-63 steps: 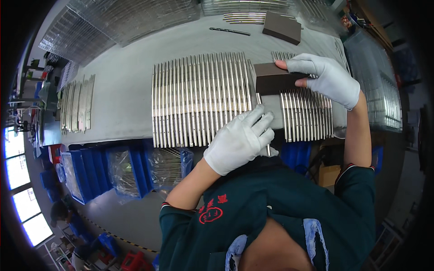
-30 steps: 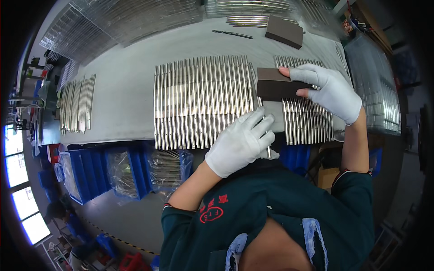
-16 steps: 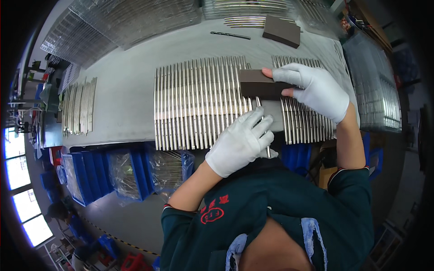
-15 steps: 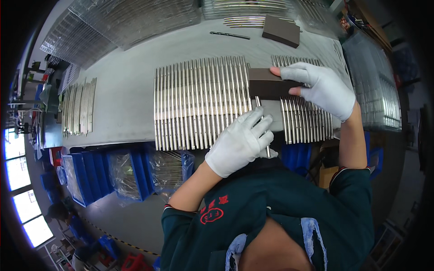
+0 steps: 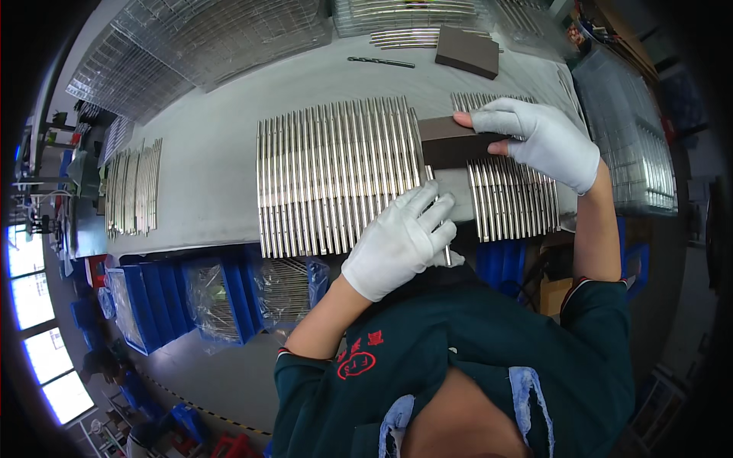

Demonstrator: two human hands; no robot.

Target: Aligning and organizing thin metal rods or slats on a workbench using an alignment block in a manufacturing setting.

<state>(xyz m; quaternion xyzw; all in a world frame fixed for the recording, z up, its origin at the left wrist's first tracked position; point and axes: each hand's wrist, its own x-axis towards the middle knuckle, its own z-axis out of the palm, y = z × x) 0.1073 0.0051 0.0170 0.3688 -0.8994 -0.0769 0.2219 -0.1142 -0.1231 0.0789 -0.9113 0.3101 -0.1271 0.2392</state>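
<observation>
My left hand point(image 5: 403, 243), in a white glove, is closed round a slim metal rod point(image 5: 447, 253) that slants between its fingers; its upper end pokes out above them. Thumb and fingers of my gloved right hand point(image 5: 546, 143), fingertips bare, grip a brown rectangular block point(image 5: 456, 149). The block's left end meets the right side of a wide row of shiny metal rods point(image 5: 328, 183), laid parallel. Beneath my right hand lies a smaller row of rods point(image 5: 513, 200), partly covered by the hand and block.
A second brown block point(image 5: 467, 52) rests on more rods at the back, near a dark drill bit point(image 5: 380, 62). Rods also lie at the far left point(image 5: 134, 189). Clear plastic trays point(image 5: 221, 34) line the back; blue bins point(image 5: 156, 305) stand below the front edge.
The whole view has shifted slightly, with things on the table a little further left. Both hands keep their grip on the rod and the block.
</observation>
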